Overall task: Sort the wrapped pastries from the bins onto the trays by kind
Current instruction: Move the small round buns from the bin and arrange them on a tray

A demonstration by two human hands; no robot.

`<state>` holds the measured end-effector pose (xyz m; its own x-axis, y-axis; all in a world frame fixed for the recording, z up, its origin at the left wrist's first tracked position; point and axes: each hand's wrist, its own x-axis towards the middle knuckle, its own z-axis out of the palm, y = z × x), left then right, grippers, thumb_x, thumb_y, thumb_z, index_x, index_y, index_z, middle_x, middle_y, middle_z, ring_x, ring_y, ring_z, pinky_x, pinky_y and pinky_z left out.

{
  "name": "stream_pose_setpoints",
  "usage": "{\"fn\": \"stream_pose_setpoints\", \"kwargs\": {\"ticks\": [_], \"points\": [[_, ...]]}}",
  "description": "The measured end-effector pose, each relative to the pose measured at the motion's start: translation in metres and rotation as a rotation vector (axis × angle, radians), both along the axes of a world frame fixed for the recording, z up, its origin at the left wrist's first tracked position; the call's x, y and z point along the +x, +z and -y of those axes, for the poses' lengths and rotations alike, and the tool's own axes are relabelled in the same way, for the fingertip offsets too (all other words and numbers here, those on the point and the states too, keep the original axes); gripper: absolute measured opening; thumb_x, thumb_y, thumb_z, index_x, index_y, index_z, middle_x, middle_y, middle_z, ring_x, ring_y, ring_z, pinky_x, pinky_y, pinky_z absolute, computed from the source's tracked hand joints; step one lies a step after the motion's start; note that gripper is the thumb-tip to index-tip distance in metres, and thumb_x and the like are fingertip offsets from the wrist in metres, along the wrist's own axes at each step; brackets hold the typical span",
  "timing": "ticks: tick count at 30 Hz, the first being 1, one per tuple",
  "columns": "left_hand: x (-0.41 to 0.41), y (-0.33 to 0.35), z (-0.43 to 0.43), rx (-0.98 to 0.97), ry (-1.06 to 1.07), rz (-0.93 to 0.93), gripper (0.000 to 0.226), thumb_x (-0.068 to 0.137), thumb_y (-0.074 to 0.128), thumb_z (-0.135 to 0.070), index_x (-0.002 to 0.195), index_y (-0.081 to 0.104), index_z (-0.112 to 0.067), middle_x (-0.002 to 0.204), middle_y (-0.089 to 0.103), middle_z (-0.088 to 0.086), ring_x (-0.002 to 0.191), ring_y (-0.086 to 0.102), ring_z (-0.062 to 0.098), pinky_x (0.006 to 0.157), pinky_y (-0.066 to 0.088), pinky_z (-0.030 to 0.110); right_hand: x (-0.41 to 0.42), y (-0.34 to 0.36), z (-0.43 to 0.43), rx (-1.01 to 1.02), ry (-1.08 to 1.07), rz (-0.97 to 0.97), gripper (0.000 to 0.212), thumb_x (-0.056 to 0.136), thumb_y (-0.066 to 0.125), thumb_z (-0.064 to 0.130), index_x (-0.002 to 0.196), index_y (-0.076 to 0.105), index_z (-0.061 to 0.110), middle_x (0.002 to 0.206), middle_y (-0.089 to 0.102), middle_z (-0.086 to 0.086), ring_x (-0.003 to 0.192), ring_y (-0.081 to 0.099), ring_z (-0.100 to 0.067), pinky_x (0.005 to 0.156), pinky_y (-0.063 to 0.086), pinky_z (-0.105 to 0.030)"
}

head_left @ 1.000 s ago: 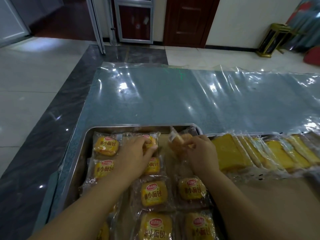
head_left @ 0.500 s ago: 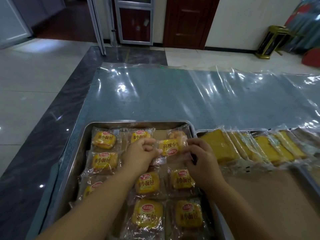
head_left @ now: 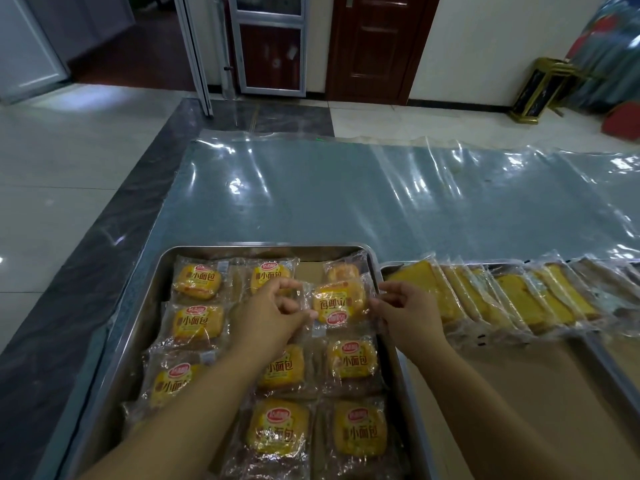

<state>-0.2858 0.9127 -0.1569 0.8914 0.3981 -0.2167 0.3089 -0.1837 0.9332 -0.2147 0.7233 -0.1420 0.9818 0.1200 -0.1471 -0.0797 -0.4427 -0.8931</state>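
Clearly the sorting is well under way, though how much is left cannot be judged, since no bins are in view. On the plastic-covered worktop the left tray holds ten or so wrapped bun packs in three columns, nearly all with their labels the same way up. The right tray carries an overlapping row of wrapped cake slices along its far side, and its near part is bare brown liner, so that tray has plenty of room. The pack in hand, the upside-down bun pack, lies in the right column of the left tray, just in front of the far corner pack. Its label reads the wrong way round compared with its neighbours. The left hand pinches the wrapper's left edge and the right hand its right edge, the two hands apart with the pack between them.

A second ago the right hand held this pack up on edge near the tray's far right corner while the left hand rested on a pack in the middle column. Half a second ago both hands held it close together, fingers nearly meeting over it. Now it lies flat in its slot and the hands have slid out to the wrapper's ends, which suggests the placing is almost finished
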Motion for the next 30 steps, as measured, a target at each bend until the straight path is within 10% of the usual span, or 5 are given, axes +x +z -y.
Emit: {"fn": "stream_pose_setpoints", "kwargs": {"ticks": [7,11,20,25,30], "points": [[0.014,0.009,0.013,0.265,-0.079,0.093,0.054,0.070,0.068,-0.055,0.118,0.044,-0.049,0.116,0.048,-0.022,0.104,0.047,0.002,0.083,0.051,0.032,0.025,0.027,-0.005,-0.150,0.330,0.346,0.028,0.094,0.047,0.012,0.096,0.060,0.037,0.091,0.051,0.020,0.084,0.051,0.003,0.060,0.042,-0.009],[0.028,0.024,0.017,0.166,-0.231,0.148,0.035,0.079,0.065,-0.045,0.106,0.049,-0.061,0.096,0.055,-0.034,0.088,0.052,-0.010,0.064,0.046,0.010,0.041,0.035,-0.016,-0.191,0.572,0.334,0.024,0.094,0.051,0.015,0.104,0.068,0.029,0.095,0.062,0.016,0.086,0.058,0.001,0.069,0.051,-0.016],[0.028,-0.006,-0.001,0.020,0.174,0.002,0.014,0.085,0.063,-0.017,0.084,0.051,-0.025,0.082,0.065,-0.002,0.071,0.067,0.017,0.072,0.056,0.050,0.066,-0.007,-0.009,-0.662,0.265,0.145,0.027,0.085,0.062,0.039,0.100,0.057,0.016,0.095,0.058,-0.001,0.080,0.057,-0.017,0.067,0.050,-0.030],[0.030,-0.013,-0.005,-0.166,0.203,-0.047,0.031,0.088,0.058,-0.008,0.097,0.050,-0.036,0.092,0.066,0.003,0.065,0.070,0.011,0.072,0.059,0.044,0.059,-0.018,-0.022,-0.771,0.257,0.148,0.028,0.083,0.066,0.032,0.104,0.057,0.017,0.105,0.055,-0.002,0.086,0.055,-0.018,0.072,0.052,-0.031],[0.025,-0.017,-0.007,0.108,0.076,-0.092,0.029,0.087,0.062,-0.019,0.111,0.052,-0.030,0.090,0.063,-0.005,0.072,0.067,0.010,0.071,0.058,0.037,0.055,-0.019,-0.032,-0.832,0.213,0.149,0.017,0.086,0.061,0.028,0.099,0.058,0.016,0.105,0.056,-0.005,0.090,0.055,-0.020,0.077,0.053,-0.034]]}}
